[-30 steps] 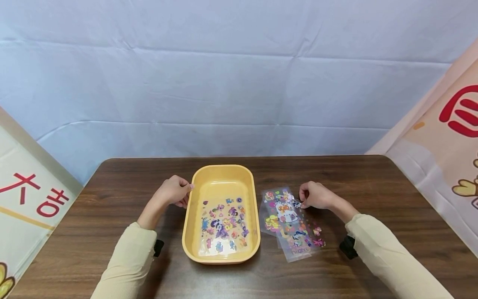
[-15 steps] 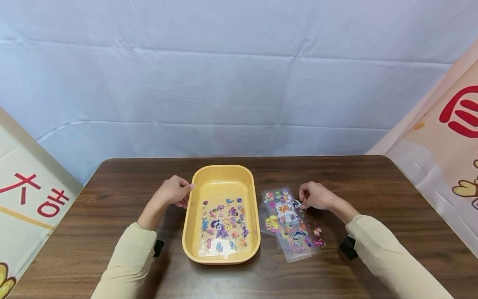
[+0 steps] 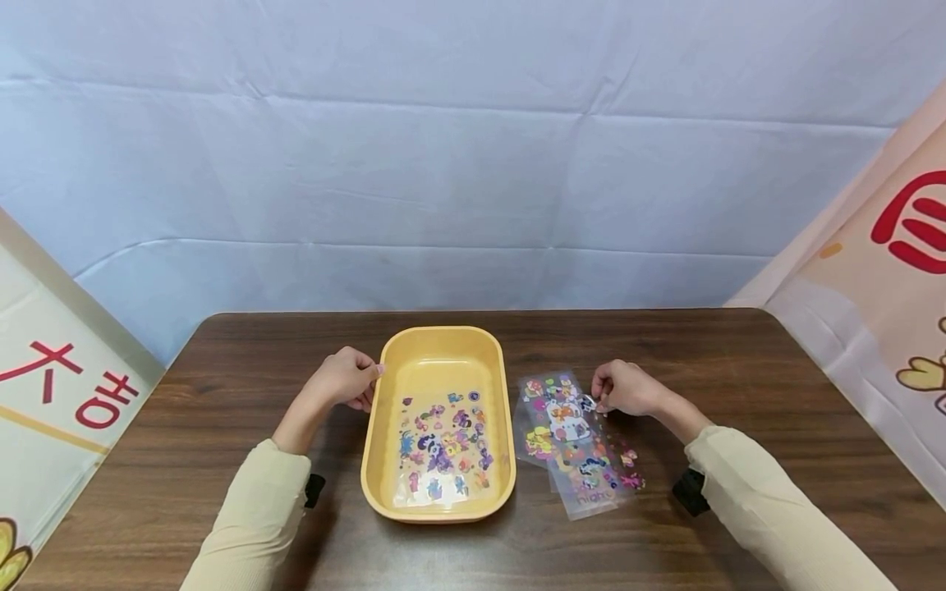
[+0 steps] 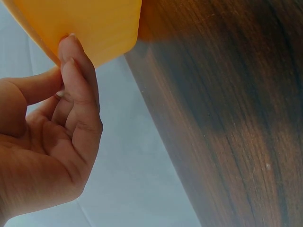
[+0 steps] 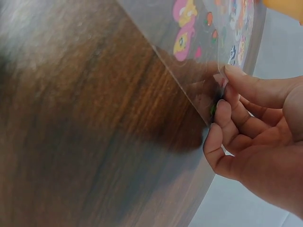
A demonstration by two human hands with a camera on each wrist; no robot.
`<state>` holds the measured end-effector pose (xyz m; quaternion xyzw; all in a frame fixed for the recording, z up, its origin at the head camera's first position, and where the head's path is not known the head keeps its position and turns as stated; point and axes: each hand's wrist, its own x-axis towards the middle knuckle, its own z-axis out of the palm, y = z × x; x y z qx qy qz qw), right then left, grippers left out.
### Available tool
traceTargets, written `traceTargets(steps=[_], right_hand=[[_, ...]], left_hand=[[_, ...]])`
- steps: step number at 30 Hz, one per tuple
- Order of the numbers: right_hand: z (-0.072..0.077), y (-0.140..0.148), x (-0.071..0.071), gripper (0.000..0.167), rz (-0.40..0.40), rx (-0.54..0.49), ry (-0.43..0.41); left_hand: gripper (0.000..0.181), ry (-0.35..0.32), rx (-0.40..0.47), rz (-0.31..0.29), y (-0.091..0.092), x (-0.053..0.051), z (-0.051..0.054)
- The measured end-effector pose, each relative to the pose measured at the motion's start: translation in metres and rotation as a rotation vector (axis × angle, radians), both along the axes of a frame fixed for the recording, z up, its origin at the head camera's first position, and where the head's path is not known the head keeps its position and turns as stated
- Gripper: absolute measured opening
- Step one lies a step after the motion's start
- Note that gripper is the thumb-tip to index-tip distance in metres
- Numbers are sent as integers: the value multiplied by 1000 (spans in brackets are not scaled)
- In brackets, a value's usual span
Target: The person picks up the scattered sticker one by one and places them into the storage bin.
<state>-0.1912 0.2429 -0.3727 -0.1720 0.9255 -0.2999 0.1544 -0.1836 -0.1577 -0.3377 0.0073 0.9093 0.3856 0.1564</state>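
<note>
The left hand is pinching a yellow tray, and the right hand is pinching the sticker sheets

The left thumb and fingers are gripping the tray's side rim, maybe so it can't slide. The right ones are squeezing a thin edge, likely because there is nothing thicker to grab; I can't tell how many sheets they are catching. The pile is lying just right of the tray, and one more sheet is lying flat inside it
</note>
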Motion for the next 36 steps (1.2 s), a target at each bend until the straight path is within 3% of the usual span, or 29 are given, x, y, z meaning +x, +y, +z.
traceTargets(steps=[30,36], right_hand=[[6,9,-4,15,3,-19,18],[8,10,-3,14,-4,-73,-23]], left_hand=[[31,11,-11,-9,0,-2,0],[31,4,-1,-10,0,-2,-1]])
